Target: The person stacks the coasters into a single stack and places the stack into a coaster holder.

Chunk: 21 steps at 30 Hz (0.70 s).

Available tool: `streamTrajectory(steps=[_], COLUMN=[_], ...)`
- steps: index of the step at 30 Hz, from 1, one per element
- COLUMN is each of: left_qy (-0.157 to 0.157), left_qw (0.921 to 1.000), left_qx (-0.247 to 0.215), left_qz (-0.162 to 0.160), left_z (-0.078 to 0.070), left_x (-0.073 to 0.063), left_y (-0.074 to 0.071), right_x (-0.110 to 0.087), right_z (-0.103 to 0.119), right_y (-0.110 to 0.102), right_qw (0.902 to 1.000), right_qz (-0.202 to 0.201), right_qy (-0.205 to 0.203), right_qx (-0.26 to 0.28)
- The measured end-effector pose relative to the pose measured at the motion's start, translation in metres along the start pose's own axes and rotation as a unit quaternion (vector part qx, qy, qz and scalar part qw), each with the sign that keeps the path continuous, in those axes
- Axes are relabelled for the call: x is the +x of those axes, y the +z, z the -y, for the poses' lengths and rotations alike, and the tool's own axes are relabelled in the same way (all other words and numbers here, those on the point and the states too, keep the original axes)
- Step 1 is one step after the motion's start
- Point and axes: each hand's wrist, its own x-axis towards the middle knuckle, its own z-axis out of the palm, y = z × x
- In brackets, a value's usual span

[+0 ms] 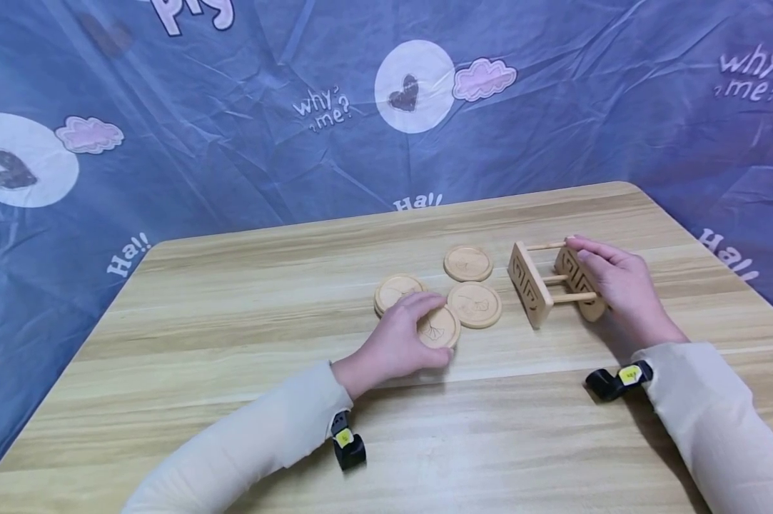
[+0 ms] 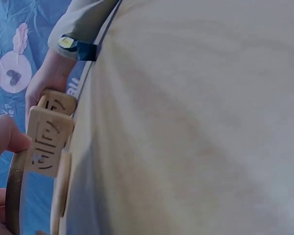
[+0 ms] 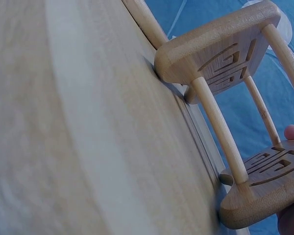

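Note:
In the head view my left hand pinches a round wooden coaster engraved with a leaf-like line drawing. The left wrist view shows this coaster edge-on between thumb and fingers. Just to its right lies another coaster, and a further one sits behind. Beyond my left hand are coasters that look stacked. My right hand grips the right side panel of a wooden coaster holder, which has two cut-out panels joined by dowels. In the right wrist view the holder has no coaster between its panels.
All of this is on a wood-grain table with rounded far corners. A blue printed cloth hangs behind its far edge. Black wrist straps with cameras stick out below both sleeves.

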Motion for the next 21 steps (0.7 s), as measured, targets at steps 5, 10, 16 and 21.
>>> streamTrajectory(steps=[5, 10, 16, 21], left_qy=[-0.014, -0.019, -0.03, -0.042], left_qw=[0.9998, 0.9994, 0.9984, 0.9973], left_qx=[-0.004, -0.003, -0.001, -0.004], left_qz=[-0.01, -0.027, -0.047, -0.06], left_z=[0.001, 0.005, 0.012, 0.019], left_x=[0.007, 0.013, 0.023, 0.029], left_y=[-0.005, -0.009, -0.016, -0.021], right_x=[0.0, -0.001, -0.001, 0.0], right_z=[0.001, 0.003, 0.003, 0.003], right_y=[0.0, 0.0, 0.0, 0.0], right_qw=[0.9991, 0.9984, 0.9971, 0.9979], right_qz=[0.0, 0.001, 0.001, 0.002], right_qy=[-0.002, 0.007, 0.011, 0.009], right_qx=[-0.042, -0.056, -0.075, -0.065])
